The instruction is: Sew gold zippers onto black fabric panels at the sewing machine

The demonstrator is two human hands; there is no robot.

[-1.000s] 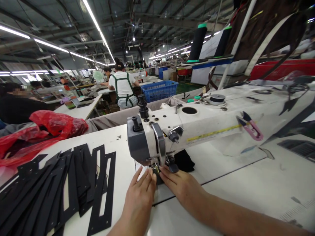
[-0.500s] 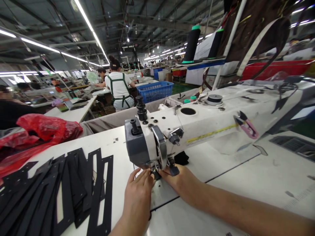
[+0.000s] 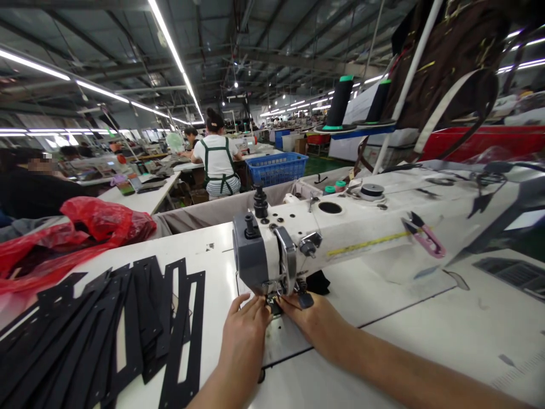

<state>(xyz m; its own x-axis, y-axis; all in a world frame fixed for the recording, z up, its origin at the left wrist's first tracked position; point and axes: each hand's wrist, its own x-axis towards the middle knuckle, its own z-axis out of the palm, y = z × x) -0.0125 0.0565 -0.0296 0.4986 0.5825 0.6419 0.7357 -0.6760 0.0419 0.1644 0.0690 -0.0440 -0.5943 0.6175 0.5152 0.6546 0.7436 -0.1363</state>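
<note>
Both hands are at the needle end of a white industrial sewing machine. My left hand rests on the bed left of the presser foot, fingers bent and close together. From the right, my right hand reaches in, its thumb and fingers closed near the foot and partly hidden by the machine's parts. Something small and dark lies between the fingertips; I cannot make out what it is. A piece of black fabric shows on the bed just behind my right hand.
Black slotted strips lie in a fanned pile on the left of the table. Behind them is red plastic. Pink-handled thread snips rest against the machine arm. Black thread cones stand above. A co-worker sits ahead near a blue basket.
The whole scene has shifted slightly right and down in view as the head moved. Both hands stay beside the presser foot, in nearly the same pose.
</note>
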